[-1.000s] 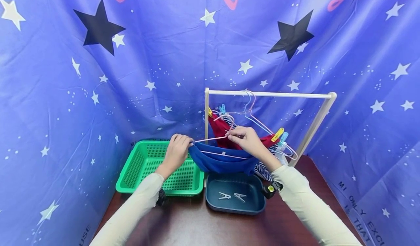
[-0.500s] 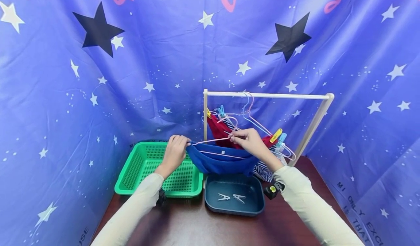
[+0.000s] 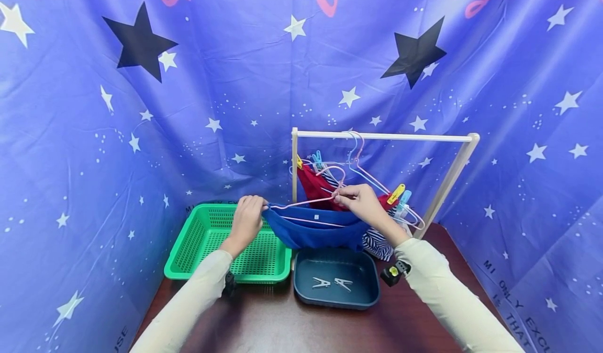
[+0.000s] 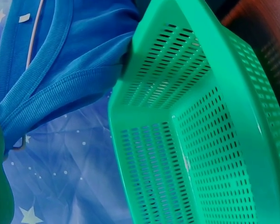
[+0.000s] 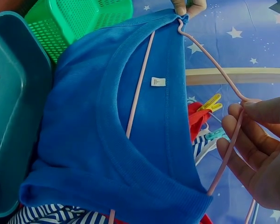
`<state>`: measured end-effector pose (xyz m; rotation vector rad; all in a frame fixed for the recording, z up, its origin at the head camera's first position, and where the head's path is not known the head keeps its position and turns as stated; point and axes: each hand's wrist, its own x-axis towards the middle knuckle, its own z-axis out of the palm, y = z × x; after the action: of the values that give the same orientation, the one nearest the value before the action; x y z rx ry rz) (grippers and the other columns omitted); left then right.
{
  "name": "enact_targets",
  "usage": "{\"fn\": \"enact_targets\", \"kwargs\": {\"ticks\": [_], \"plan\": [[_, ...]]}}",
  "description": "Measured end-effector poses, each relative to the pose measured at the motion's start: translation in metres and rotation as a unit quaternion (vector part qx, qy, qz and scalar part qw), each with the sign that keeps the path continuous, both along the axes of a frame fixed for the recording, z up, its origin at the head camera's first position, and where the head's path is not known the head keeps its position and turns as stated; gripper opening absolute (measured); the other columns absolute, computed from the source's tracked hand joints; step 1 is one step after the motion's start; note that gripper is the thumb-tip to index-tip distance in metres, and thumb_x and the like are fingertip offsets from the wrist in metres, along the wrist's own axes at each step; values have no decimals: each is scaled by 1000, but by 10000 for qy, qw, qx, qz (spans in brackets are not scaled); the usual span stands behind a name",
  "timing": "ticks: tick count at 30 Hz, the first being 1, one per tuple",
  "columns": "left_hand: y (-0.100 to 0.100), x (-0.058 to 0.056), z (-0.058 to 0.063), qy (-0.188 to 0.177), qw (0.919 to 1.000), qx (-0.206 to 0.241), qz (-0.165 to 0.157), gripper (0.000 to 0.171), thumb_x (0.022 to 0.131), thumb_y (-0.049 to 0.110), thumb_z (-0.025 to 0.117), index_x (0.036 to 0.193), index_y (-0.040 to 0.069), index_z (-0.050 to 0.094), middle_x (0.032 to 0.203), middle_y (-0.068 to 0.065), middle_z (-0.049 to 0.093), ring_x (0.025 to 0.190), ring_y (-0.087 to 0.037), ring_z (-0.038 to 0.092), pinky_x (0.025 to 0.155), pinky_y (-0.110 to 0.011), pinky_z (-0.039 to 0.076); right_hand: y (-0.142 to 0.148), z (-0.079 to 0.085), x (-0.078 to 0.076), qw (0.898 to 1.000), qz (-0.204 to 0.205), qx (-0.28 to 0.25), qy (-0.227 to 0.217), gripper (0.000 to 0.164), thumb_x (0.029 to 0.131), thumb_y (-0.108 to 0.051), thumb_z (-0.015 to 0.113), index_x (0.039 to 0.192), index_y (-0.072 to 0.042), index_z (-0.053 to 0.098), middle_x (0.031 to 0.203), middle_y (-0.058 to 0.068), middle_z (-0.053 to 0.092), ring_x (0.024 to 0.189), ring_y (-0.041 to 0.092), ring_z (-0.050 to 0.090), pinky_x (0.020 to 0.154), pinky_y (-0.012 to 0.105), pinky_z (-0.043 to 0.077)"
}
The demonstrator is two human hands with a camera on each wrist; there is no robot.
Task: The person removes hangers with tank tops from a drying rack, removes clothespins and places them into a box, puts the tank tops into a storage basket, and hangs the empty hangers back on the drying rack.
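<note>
A blue top (image 3: 320,235) with a ribbed neckline and a small white label hangs partly over a pink clothes hanger (image 3: 301,202). My left hand (image 3: 247,219) pinches the top's left shoulder, close to that end of the hanger. My right hand (image 3: 363,203) pinches the hanger by the base of its hook, thumb against fingers in the right wrist view. There the lower bar crosses inside the neck opening, and a bit of pink shows below the fabric. The hanger's right arm goes behind the cloth, so its end is hidden. In the left wrist view the hand is mostly out of frame.
Behind the top stands a wooden rack (image 3: 383,135), bearing hangers with a red garment (image 3: 313,185) and a striped one (image 3: 377,245), held by yellow and blue clothespins. A green basket (image 3: 171,261) stands left. A dark blue tray (image 3: 336,303) holds two grey clothespins.
My left hand has shifted slightly left with the top's shoulder. My right hand and the hanger's hook have moved a little to the right. Both holds are unchanged.
</note>
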<state>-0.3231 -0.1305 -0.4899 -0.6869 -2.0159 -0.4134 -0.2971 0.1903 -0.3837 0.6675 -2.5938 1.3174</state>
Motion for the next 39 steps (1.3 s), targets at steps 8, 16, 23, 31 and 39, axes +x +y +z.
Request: {"fn": "enact_targets", "kwargs": {"ticks": [8, 16, 23, 31, 39], "plan": [[-6, 4, -4, -88, 9997, 47, 240, 7, 91, -2, 69, 90, 1, 62, 80, -11, 65, 74, -29, 60, 78, -44, 51, 3, -2, 2, 10000, -50, -27, 31, 10, 95, -3, 69, 96, 4, 76, 95, 22, 75, 81, 29, 68, 67, 13, 51], [-9, 8, -11, -446, 9964, 203, 690, 8, 90, -2, 69, 89, 1, 62, 79, -12, 66, 71, -29, 59, 78, -44, 50, 6, -3, 0, 9997, -189, -1, 175, 10, 94, -1, 69, 94, 5, 77, 94, 20, 76, 78, 12, 64, 68, 14, 51], [-11, 15, -15, -960, 9907, 182, 950, 8, 93, 0, 68, 88, 1, 62, 78, -13, 65, 72, -30, 59, 79, -45, 50, 5, 2, 1, 9998, -169, -132, 30, 11, 95, -3, 68, 95, 3, 78, 94, 21, 76, 78, 25, 69, 68, 17, 55], [-10, 21, -18, -552, 9961, -122, 681, 8, 90, -2, 70, 89, 2, 63, 81, -12, 68, 76, -30, 63, 80, -45, 51, -4, 7, -5, 9997, -139, 162, 139, 10, 95, -5, 69, 93, 0, 78, 90, 17, 75, 72, 21, 63, 60, 18, 50], [-2, 27, -18, -124, 9990, -230, 375, 10, 86, -2, 73, 92, 3, 67, 81, -10, 66, 75, -29, 62, 80, -45, 52, -17, 15, -14, 9971, -121, 663, 355, 9, 92, -4, 71, 89, 2, 77, 78, 13, 72, 63, 10, 54, 57, 19, 43]]}}
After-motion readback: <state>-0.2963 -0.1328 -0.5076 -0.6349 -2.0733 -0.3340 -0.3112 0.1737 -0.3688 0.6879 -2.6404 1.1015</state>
